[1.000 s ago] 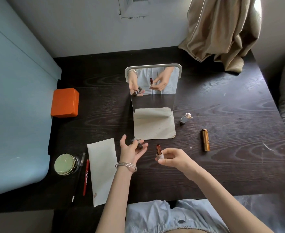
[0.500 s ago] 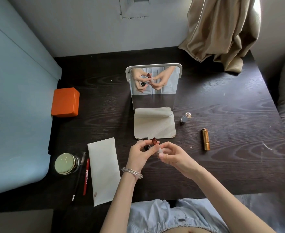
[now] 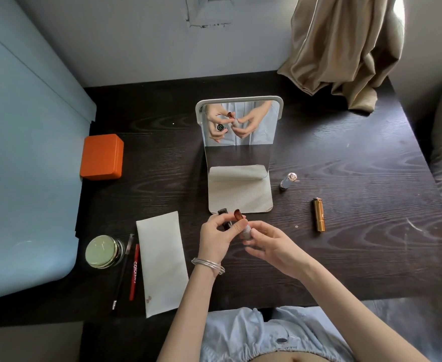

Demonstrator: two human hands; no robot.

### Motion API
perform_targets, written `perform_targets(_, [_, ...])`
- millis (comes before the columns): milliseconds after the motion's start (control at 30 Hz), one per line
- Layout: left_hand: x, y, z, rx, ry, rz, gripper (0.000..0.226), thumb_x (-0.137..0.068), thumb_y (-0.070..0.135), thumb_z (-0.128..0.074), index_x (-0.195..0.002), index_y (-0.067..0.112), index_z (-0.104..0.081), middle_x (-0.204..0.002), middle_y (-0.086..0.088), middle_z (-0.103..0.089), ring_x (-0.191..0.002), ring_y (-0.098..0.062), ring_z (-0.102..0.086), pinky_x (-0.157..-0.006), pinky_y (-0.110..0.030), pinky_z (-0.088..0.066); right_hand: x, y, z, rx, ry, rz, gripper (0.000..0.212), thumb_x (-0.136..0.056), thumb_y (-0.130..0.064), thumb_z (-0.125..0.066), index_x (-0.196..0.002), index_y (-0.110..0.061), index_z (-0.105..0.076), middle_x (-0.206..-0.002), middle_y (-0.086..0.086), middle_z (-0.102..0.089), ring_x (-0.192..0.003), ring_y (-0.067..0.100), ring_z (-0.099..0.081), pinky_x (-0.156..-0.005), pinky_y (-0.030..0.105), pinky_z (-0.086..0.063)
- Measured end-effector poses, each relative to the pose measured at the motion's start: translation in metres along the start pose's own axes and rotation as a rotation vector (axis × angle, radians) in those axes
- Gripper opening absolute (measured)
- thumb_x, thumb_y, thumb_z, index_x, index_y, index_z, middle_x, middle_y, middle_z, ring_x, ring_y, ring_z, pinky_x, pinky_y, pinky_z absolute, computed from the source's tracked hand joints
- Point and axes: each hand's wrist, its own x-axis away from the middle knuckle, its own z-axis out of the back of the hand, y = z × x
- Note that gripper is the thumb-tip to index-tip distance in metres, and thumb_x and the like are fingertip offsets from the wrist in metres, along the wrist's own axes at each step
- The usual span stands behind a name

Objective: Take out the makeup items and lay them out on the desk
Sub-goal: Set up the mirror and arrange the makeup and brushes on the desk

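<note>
Lipstick point(image 3: 243, 226) uncapped, held above the worktop point(image 3: 345, 165) before the mirror point(image 3: 238, 126) — right hand point(image 3: 272, 244) pinches its base, left hand point(image 3: 214, 236) steadies it while gripping what looks like its cap point(image 3: 224, 218), probably for recapping.

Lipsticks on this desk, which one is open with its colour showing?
The one held in both hands, its reddish-brown tip bare. The gold lipstick and the silver lipstick lie capped on the desk.

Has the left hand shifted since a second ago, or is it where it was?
Yes. The left hand, holding the dark cap, has moved right to meet the right hand, nearer the mirror's base.
</note>
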Motion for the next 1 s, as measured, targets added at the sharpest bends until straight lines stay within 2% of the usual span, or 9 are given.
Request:
perform_targets(133, [0.0011, 0.0002, -0.0001, 0.011, 0.011, 0.000, 0.010, -0.078, 0.021, -0.073, -0.087, 0.017, -0.069, -0.100, -0.003, -0.062, -0.086, -0.003, -0.053, -0.064, 0.004, -0.039, 0.0000, 0.0038, -0.0016, -0.023, 0.003, -0.016, 0.029, -0.088, -0.032, -0.053, -0.109, -0.015, -0.061, -0.092, 0.000, -0.065, -0.087, 0.012, -0.060, -0.091, 0.033, -0.048])
perform_targets(300, [0.0013, -0.0005, 0.0019, -0.022, 0.010, 0.002, 0.011, -0.079, 0.024, -0.072, -0.088, 0.021, -0.067, -0.101, 0.002, -0.061, -0.085, 0.002, -0.052, -0.065, -0.003, -0.039, 0.0013, 0.0027, 0.0011, -0.009, -0.022, 0.010, 0.031, -0.083, -0.017, -0.067, -0.114, -0.015, -0.061, -0.106, 0.001, -0.066, -0.102, 0.017, -0.063, -0.098, 0.036, -0.048])
perform_targets(400, [0.0019, -0.0017, 0.0029, -0.021, 0.009, 0.010, 0.011, -0.080, 0.024, -0.071, -0.088, 0.019, -0.066, -0.099, 0.000, -0.061, -0.085, 0.001, -0.052, -0.067, -0.005, -0.038, 0.0018, 0.0031, 0.0036, -0.025, -0.022, 0.009, 0.030, -0.084, -0.013, -0.066, -0.114, -0.014, -0.061, -0.106, 0.003, -0.064, -0.102, 0.017, -0.064, -0.099, 0.036, -0.048])
perform_targets(533, [0.0032, -0.0020, 0.0026, 0.000, 0.023, 0.003, 0.009, -0.079, 0.022, -0.072, -0.086, 0.018, -0.067, -0.098, -0.003, -0.062, -0.083, 0.000, -0.053, -0.064, 0.001, -0.040, 0.0026, 0.0074, 0.0012, -0.050, -0.017, -0.016, 0.023, -0.094, -0.018, -0.052, -0.114, -0.014, -0.060, -0.102, 0.005, -0.067, -0.095, 0.016, -0.066, -0.094, 0.034, -0.050])
perform_targets(600, [0.0041, -0.0008, 0.0016, -0.002, 0.016, -0.001, 0.009, -0.079, 0.020, -0.071, -0.087, 0.017, -0.066, -0.101, -0.004, -0.062, -0.084, 0.000, -0.052, -0.063, 0.004, -0.039, 0.0027, 0.0076, 0.0007, -0.050, -0.025, -0.013, 0.027, -0.089, -0.019, -0.059, -0.116, -0.014, -0.060, -0.106, 0.003, -0.068, -0.100, 0.018, -0.066, -0.097, 0.036, -0.049])
perform_targets(700, [0.0053, -0.0022, 0.0013, -0.018, 0.014, 0.003, 0.011, -0.080, 0.021, -0.071, -0.089, 0.018, -0.066, -0.107, -0.006, -0.062, -0.086, -0.001, -0.052, -0.063, 0.006, -0.037, 0.0032, 0.0044, 0.0006, -0.031, -0.037, -0.005, 0.038, -0.080, -0.011, -0.067, -0.117, -0.014, -0.060, -0.112, 0.004, -0.067, -0.108, 0.022, -0.064, -0.098, 0.037, -0.050])
perform_targets(867, [0.0062, -0.0044, 0.0038, 0.007, 0.022, 0.021, 0.010, -0.079, 0.024, -0.072, -0.087, 0.020, -0.067, -0.103, -0.004, -0.064, -0.086, 0.000, -0.054, -0.066, -0.003, -0.041, 0.0037, 0.0061, -0.0014, -0.061, -0.040, -0.012, 0.029, -0.087, -0.018, -0.062, -0.115, -0.012, -0.059, -0.099, 0.004, -0.068, -0.094, 0.018, -0.067, -0.090, 0.033, -0.052])
perform_targets(1000, [0.0056, -0.0047, 0.0043, -0.006, 0.010, 0.020, 0.012, -0.079, 0.026, -0.071, -0.088, 0.020, -0.067, -0.105, -0.002, -0.064, -0.087, 0.002, -0.053, -0.067, -0.004, -0.038, 0.0025, 0.0067, -0.0028, -0.055, -0.040, -0.006, 0.033, -0.083, -0.015, -0.065, -0.115, -0.012, -0.059, -0.102, 0.003, -0.067, -0.098, 0.020, -0.065, -0.096, 0.037, -0.051])
